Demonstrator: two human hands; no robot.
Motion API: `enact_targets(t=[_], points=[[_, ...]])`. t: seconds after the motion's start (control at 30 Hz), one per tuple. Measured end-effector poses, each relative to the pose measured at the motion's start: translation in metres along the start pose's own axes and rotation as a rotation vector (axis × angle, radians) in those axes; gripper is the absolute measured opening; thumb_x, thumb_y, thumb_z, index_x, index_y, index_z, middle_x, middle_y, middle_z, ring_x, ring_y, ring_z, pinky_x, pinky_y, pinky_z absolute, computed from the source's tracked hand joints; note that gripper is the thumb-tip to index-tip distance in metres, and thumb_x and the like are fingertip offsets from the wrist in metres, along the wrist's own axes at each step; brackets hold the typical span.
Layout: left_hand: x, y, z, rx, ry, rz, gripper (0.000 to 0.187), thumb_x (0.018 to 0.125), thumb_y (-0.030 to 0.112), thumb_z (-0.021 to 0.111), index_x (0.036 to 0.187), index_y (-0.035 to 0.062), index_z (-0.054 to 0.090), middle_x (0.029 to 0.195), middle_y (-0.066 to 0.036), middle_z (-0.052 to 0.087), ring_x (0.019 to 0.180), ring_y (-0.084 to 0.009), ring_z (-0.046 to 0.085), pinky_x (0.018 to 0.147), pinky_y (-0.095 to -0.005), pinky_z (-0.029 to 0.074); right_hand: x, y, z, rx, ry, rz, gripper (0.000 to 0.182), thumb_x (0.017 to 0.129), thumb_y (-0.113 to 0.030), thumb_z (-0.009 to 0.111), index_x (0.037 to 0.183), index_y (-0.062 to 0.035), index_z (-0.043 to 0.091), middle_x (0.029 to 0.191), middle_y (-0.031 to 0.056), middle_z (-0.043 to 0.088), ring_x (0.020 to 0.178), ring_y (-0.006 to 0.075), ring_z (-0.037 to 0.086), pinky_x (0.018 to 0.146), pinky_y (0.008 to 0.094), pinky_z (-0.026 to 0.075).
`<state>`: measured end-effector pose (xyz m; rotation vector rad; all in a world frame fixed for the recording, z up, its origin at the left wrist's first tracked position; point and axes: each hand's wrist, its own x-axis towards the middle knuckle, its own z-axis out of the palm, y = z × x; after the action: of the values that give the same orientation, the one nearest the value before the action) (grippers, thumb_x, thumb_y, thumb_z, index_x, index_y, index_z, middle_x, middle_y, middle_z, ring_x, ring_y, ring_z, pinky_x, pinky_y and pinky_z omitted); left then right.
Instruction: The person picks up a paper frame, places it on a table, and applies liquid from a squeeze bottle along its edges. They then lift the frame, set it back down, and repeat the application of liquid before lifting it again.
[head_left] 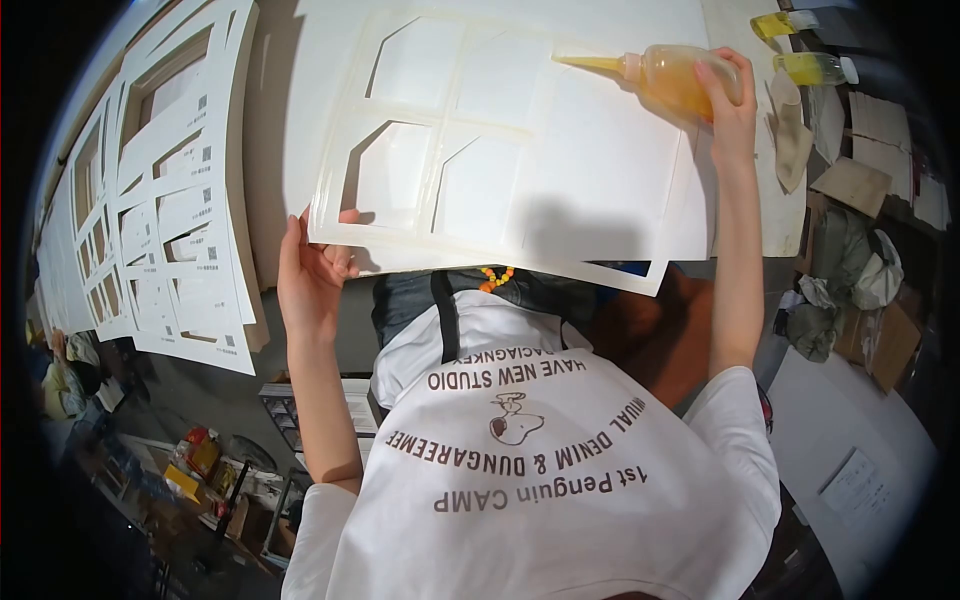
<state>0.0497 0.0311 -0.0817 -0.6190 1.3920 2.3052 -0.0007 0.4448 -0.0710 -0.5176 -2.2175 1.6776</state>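
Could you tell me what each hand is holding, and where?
Right hand grips the glue bottle by its body; left hand pinches the cutout sheet at its near-left corner.

White short-sleeved T-shirt (540,470) with brown lettering and a cartoon dog print.

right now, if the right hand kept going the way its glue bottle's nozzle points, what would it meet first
The right hand holds the glue bottle with its nozzle aimed toward the left across the white die-cut sheet. Going on, the tip would probably meet that sheet's frame strips by the upper cutouts first, though its height above the sheet is unclear.
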Motion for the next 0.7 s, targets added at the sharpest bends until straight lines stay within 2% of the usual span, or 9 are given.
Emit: enact_targets(t=[0.13, 0.47, 0.57, 0.6, 0.7], points=[[0.0, 0.0, -0.001, 0.005, -0.021, -0.008, 0.036, 0.095, 0.029, 0.029, 0.11, 0.0021, 0.047, 0.096, -0.014, 0.062, 0.053, -0.0082, 0.037, 0.051, -0.0226, 0.041, -0.022, 0.001, -0.004, -0.016, -0.1, -0.07, 0.025, 0.078, -0.014, 0.063, 0.099, -0.0101, 0.05, 0.093, 0.0007, 0.052, 0.087, 0.0103, 0.051, 0.071, 0.0232, 0.045], [0.001, 0.001, 0.0, 0.044, -0.024, -0.004, 0.034, 0.095, 0.029, 0.029, 0.107, 0.0041, 0.048, 0.091, -0.009, 0.062, 0.052, -0.0075, 0.034, 0.051, -0.0214, 0.039, -0.094, -0.015, -0.007, -0.098, -0.31, -0.05, 0.024, 0.077, -0.009, 0.063, 0.097, -0.0073, 0.049, 0.09, 0.0016, 0.051, 0.085, 0.0104, 0.049, 0.075, 0.023, 0.041], [0.0, 0.001, 0.001, 0.057, -0.027, 0.002, 0.036, 0.095, 0.029, 0.029, 0.108, 0.0026, 0.048, 0.088, -0.008, 0.062, 0.052, -0.0077, 0.034, 0.051, -0.0219, 0.039, -0.113, -0.019, -0.008, -0.034, -0.396, 0.036, 0.025, 0.077, -0.009, 0.063, 0.098, -0.0078, 0.049, 0.091, 0.0017, 0.05, 0.085, 0.0103, 0.049, 0.076, 0.0236, 0.041], [0.0, 0.002, 0.003, 0.064, -0.02, 0.004, 0.038, 0.095, 0.03, 0.028, 0.11, 0.0011, 0.048, 0.086, -0.007, 0.061, 0.052, -0.008, 0.035, 0.051, -0.0225, 0.039, -0.116, -0.019, -0.01, 0.005, -0.404, 0.074, 0.027, 0.076, -0.009, 0.063, 0.099, -0.0077, 0.049, 0.093, 0.0018, 0.049, 0.087, 0.0107, 0.049, 0.078, 0.0239, 0.04], [-0.001, 0.002, 0.005, 0.083, 0.002, 0.0, 0.04, 0.095, 0.03, 0.028, 0.111, -0.0003, 0.048, 0.082, -0.005, 0.059, 0.051, -0.0082, 0.035, 0.051, -0.0228, 0.039, -0.12, -0.016, -0.011, 0.096, -0.254, 0.103, 0.028, 0.076, -0.009, 0.064, 0.099, -0.0075, 0.048, 0.093, 0.0019, 0.049, 0.088, 0.0111, 0.049, 0.077, 0.0237, 0.041]])
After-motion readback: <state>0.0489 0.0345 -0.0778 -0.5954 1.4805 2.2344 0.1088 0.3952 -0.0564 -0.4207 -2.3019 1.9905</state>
